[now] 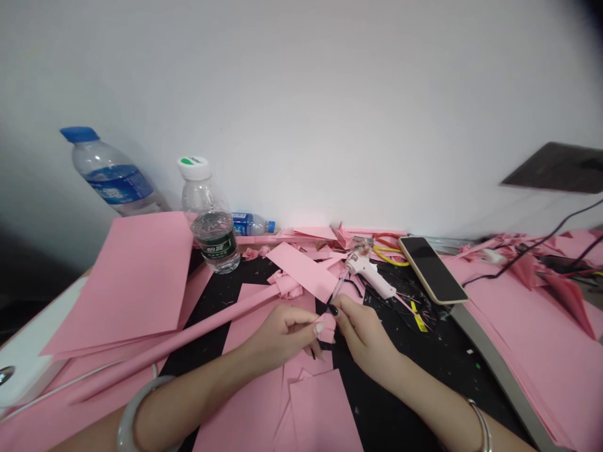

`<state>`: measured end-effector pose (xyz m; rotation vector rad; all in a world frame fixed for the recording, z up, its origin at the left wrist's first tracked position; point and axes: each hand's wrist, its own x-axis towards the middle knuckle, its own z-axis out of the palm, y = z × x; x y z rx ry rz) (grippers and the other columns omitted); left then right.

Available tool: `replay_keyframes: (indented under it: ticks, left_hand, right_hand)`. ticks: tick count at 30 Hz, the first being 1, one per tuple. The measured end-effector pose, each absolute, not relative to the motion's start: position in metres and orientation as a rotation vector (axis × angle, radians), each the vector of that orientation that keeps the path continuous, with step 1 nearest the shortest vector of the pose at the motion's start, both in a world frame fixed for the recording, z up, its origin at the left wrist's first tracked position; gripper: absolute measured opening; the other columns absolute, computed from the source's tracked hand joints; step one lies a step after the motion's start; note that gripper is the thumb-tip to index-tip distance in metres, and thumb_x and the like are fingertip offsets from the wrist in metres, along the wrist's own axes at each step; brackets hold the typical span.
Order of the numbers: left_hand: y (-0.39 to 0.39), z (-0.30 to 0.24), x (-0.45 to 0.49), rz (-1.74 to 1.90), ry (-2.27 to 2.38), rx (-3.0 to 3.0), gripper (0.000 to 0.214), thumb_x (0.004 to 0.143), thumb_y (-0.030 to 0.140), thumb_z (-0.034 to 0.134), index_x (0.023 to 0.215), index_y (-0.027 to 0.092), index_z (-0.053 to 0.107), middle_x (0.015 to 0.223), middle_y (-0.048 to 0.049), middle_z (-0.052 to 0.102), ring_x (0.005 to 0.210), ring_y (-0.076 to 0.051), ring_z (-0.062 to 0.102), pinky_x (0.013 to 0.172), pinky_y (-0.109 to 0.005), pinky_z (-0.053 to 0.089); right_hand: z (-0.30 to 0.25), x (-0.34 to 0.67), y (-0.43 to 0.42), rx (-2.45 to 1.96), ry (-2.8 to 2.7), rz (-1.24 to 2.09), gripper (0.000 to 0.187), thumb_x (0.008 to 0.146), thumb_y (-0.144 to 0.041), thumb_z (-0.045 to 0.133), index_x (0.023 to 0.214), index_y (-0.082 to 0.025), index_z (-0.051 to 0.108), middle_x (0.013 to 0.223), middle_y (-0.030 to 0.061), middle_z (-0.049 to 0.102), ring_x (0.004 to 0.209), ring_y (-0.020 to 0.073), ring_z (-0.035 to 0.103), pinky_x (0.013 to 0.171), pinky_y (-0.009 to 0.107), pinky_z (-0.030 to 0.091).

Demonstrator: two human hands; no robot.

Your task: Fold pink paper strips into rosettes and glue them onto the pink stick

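My left hand (pixel 294 333) pinches a small folded pink paper piece (pixel 326 328) between thumb and fingers, low over the desk. Closed at the upper right edge of that same piece is my right hand (pixel 360 323), its dark-nailed thumb against the paper. A thin translucent stick (pixel 338 285) runs from the fingertips up to the glue gun; whether my right fingers touch it I cannot tell. The pale pink glue gun (pixel 372 276) lies on its side just beyond my hands. Under my wrists are flat pink paper sheets (pixel 325 408).
A rolled pink paper tube (pixel 221 321) slants across the left. Water bottles (pixel 214 235) stand near the wall, beside stacked pink paper (pixel 136 276). To the right lie a phone (pixel 433 270), yellow-handled scissors (pixel 391 254), a dark cable (pixel 513 260) and more pink sheets (pixel 532 339).
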<state>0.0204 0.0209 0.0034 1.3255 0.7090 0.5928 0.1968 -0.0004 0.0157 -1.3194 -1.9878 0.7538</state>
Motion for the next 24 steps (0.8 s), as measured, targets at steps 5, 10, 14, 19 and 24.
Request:
replay_keyframes:
  ticks: [5,10,14,19,24]
  left_hand:
    - [0.022,0.0016,0.0193,0.677,0.754,1.366,0.035,0.088,0.034,0.05,0.06,0.013,0.057,0.054,-0.0026,0.062,0.049,-0.011,0.057,0.053,-0.022,0.047]
    - [0.024,-0.0007,0.0194,0.765,0.794,1.26,0.026,0.087,0.034,0.053,0.078,0.013,0.064,0.063,-0.0028,0.066,0.06,-0.014,0.064,0.06,-0.025,0.052]
    - [0.0256,0.0019,0.0212,0.795,0.806,1.25,0.021,0.083,0.032,0.059,0.08,0.013,0.067,0.073,-0.0038,0.068,0.07,-0.016,0.066,0.067,-0.026,0.054]
    - [0.0257,0.0014,0.0221,0.813,0.847,1.224,0.021,0.081,0.034,0.061,0.084,0.015,0.07,0.077,-0.0044,0.071,0.075,-0.018,0.068,0.071,-0.029,0.055]
    - [0.0247,0.0004,0.0211,0.804,0.845,1.215,0.023,0.081,0.035,0.061,0.091,0.016,0.071,0.082,-0.0047,0.073,0.076,-0.018,0.069,0.072,-0.03,0.055]
  right_hand:
    - [0.0173,0.1994,-0.0017,-1.352,-1.842,0.669,0.017,0.095,-0.02,0.033,0.083,-0.02,0.046,0.064,-0.0037,0.043,0.055,0.012,0.04,0.052,0.023,0.032]
    - [0.0159,0.1975,-0.0048,-1.3,-1.866,0.69,0.005,0.086,-0.016,0.048,0.086,-0.02,0.051,0.062,-0.0051,0.042,0.052,0.0109,0.039,0.05,0.022,0.031]
    - [0.0127,0.1941,-0.0036,-1.345,-1.83,0.742,0.005,0.082,-0.015,0.054,0.084,-0.02,0.052,0.058,-0.0073,0.035,0.049,0.0099,0.037,0.048,0.021,0.03]
    - [0.0123,0.1929,-0.0023,-1.359,-1.74,0.82,0.004,0.08,-0.017,0.055,0.081,-0.019,0.053,0.055,-0.0082,0.033,0.048,0.0096,0.034,0.048,0.021,0.03]
    - [0.0131,0.194,-0.0024,-1.372,-1.702,0.852,0.008,0.081,-0.018,0.056,0.073,-0.019,0.053,0.053,-0.0077,0.037,0.048,0.0095,0.035,0.047,0.021,0.029]
